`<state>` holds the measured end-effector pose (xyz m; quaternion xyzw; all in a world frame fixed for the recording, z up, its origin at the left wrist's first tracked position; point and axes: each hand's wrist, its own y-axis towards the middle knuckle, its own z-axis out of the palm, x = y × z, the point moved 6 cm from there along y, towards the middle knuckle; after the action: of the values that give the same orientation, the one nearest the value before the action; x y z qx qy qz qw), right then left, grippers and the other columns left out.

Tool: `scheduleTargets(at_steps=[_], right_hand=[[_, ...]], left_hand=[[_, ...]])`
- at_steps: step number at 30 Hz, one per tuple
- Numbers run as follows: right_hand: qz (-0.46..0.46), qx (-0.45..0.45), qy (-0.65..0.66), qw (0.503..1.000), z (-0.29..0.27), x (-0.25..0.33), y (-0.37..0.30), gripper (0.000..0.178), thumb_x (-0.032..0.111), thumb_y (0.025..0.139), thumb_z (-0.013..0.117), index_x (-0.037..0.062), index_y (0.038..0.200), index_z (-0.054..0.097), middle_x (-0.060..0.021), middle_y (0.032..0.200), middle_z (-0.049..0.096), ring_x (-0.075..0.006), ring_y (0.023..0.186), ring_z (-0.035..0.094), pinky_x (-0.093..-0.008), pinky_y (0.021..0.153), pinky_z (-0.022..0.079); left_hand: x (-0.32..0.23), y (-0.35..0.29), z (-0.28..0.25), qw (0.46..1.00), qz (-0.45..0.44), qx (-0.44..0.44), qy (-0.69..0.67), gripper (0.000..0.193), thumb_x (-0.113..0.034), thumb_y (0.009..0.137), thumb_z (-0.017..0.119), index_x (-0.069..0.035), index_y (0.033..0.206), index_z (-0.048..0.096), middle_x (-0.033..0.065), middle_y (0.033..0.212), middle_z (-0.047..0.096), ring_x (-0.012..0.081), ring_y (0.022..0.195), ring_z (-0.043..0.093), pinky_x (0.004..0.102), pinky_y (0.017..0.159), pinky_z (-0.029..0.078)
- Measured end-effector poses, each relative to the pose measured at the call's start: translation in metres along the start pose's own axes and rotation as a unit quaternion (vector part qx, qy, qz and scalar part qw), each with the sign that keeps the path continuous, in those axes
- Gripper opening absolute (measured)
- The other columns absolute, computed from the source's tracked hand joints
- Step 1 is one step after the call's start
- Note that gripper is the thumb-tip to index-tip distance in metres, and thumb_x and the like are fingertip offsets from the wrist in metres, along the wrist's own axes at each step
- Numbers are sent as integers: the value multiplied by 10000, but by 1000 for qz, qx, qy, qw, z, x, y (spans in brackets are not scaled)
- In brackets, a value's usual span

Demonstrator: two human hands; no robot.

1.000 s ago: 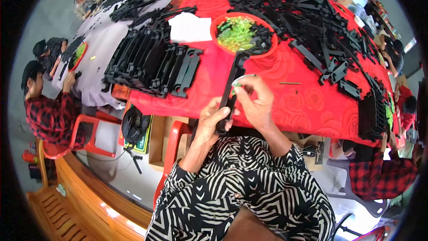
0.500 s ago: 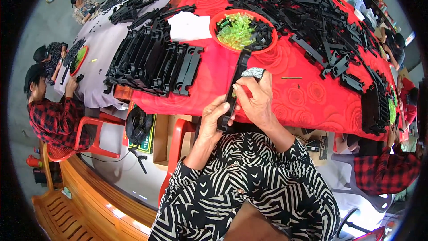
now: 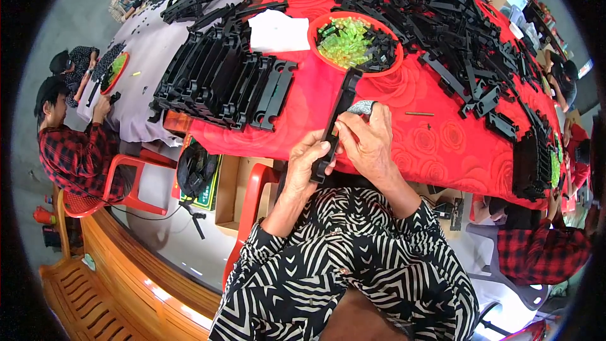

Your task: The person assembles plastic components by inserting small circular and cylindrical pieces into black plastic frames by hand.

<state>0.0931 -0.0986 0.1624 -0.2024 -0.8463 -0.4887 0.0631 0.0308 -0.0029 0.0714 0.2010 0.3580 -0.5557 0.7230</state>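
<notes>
A long black plastic strip [image 3: 346, 91] is tilted over the table's near edge, its far end just below the bowl. My left hand [image 3: 305, 159] grips its lower part, thumb on top and fingers wrapped beneath. Against the strip's middle, my right hand [image 3: 371, 139] has thumb and forefinger pinched together. A small yellowish spot shows at those fingertips, too small to name. Grey patterned cloth covers one right finger. Beyond the strip stands an orange-red bowl [image 3: 399, 58] with yellow-green clear tubes [image 3: 346, 41] and small black parts [image 3: 383, 50].
Stacked black strips [image 3: 211, 82] stand to the left, with a white sheet [image 3: 279, 30] behind. A large loose heap of strips [image 3: 435, 19] covers the far right. A thin brownish rod [image 3: 419, 113] lies right of my hands. Several people sit around the table.
The whole view has shifted slightly. My hands keep nearly the same hold on the strip, with the right fingertips moved a little along it.
</notes>
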Motion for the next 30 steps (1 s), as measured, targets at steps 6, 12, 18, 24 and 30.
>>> scheduleTargets(at_steps=[6,12,18,24,30], right_hand=[[7,10,-9,1000,-3,-6,3,173,118,686,642,67,846,601,-116,787,444,-278,728,439,-382,632,348],[-29,82,-64,994,0,5,2,242,119,674,605,60,909,596,-104,821,439,-261,758,435,-368,635,340],[-41,139,-94,985,8,3,-3,336,121,658,591,59,988,569,-103,815,422,-258,773,430,-370,639,340],[-28,150,-76,985,10,-1,-7,335,118,672,579,55,1000,557,-103,800,419,-263,760,433,-368,641,348],[-17,190,-79,978,19,-9,-19,354,96,674,573,39,1020,528,-121,814,445,-285,766,470,-380,664,380]], left_hand=[[0,0,7,1000,-2,-4,8,295,-143,808,560,3,1063,538,86,769,604,93,549,521,190,464,423],[-3,0,3,999,19,-23,31,292,-163,802,562,25,1024,535,92,760,593,118,543,524,201,453,409],[2,4,-9,999,12,-23,45,311,-170,795,576,13,1042,525,85,770,605,93,551,526,186,458,424],[4,2,-9,999,18,-16,39,279,-139,800,577,10,1028,516,86,785,609,89,559,536,189,475,437],[17,6,-3,999,12,7,41,266,-27,798,549,14,1050,475,98,828,608,134,623,578,244,604,485]])
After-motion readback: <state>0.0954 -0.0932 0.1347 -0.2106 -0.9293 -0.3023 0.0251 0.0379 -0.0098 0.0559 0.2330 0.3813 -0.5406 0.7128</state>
